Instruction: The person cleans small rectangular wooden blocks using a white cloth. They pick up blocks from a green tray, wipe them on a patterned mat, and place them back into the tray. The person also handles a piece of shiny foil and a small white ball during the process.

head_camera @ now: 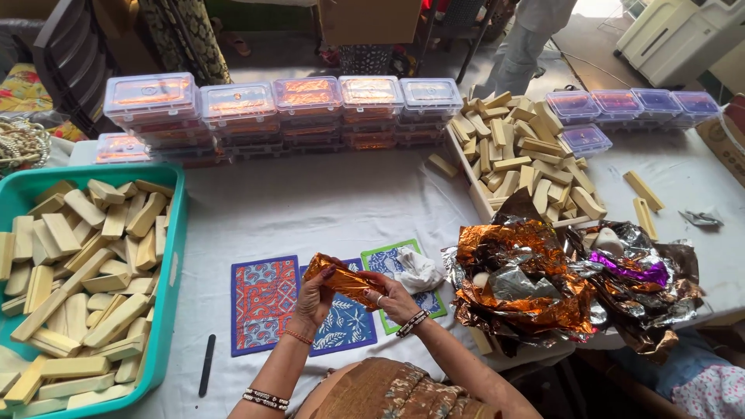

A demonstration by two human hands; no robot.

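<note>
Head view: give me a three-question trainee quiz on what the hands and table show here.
1. True or false: both hands hold the copper foil-wrapped bar.
2. Which container sits at the table's left edge? A) teal tray of pale bars B) metal bucket C) wicker basket
3. Fill in: the crumpled heap to the right of the right hand is loose ____.

Key
1. True: the left hand and the right hand grip it from either side, above the patterned mats.
2. A.
3. Foil: the pile of foil sheets is copper, silver and purple.
</note>
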